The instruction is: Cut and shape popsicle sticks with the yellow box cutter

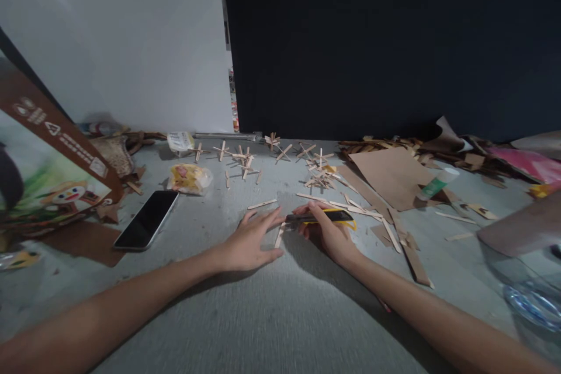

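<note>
Here's the right hand point(337, 238), its grip closed around a yellow-and-black cutter point(342, 215), front end pointing left, right at the left fingertips! The left hand point(248, 245) is open, fingers spread over the grey surface point(219, 321), and between the two hands lies a pale wooden stick point(279, 238), its far end by the cutter's tip. Whether a finger pins it, I can't tell. Here's the danger: a loosely held stick could skid or twist under pressure, and the edge could skip into that left index finger. Push too hard and thin wood may split or flick away, perhaps into the crossed sticks point(246, 166) beyond, which look easy to knock over.
</note>
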The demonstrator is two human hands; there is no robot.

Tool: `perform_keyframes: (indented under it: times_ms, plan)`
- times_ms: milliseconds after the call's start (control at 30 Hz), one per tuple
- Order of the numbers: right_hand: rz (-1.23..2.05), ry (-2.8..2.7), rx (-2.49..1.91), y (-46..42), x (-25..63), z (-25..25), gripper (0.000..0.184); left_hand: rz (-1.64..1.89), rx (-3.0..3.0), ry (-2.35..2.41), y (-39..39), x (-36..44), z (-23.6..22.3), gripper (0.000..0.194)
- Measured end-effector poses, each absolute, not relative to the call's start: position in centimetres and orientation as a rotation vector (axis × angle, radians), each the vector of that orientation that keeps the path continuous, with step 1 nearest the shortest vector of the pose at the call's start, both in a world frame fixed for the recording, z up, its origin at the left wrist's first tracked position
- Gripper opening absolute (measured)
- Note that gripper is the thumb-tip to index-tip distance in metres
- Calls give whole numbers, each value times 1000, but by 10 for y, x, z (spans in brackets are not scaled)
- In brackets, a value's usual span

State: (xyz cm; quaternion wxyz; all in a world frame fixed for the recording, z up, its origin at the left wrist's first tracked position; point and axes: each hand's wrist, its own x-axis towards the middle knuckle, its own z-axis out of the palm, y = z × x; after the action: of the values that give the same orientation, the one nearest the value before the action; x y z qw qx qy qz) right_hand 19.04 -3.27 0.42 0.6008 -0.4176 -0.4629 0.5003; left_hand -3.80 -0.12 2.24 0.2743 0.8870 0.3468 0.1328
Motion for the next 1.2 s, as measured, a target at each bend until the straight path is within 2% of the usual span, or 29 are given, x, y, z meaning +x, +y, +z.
perform_keyframes:
  times_ms: [133,300,500,600,733,800,900,1067,1200]
  plan:
    - [1111,-1115,-990,-34,191,4,51,383,2357,903,1,-40,22,101]
    - [1051,-1226,-984,-40,193,6,45,623,2291,877,1,-43,12,99]
    - [841,-1433,-1088,-47,194,5,56,822,2153,805,-4,-45,-1,89]
    - [899,-1481,-1096,-52,195,5,49,853,2028,833,-4,-43,-1,84]
    - [793,-1653,-1047,-58,192,8,32,958,1678,897,0,-38,8,92]
    - [641,-1730,-1021,-62,189,9,27,957,1520,881,0,-35,14,90]
    - [448,-1830,-928,-68,184,9,29,893,1388,855,-7,-29,19,85]
    - [323,-1946,-845,-73,178,3,33,824,1383,822,-18,-25,15,102]
    - [237,-1985,-840,-70,177,1,36,804,1443,874,-18,-27,12,88]
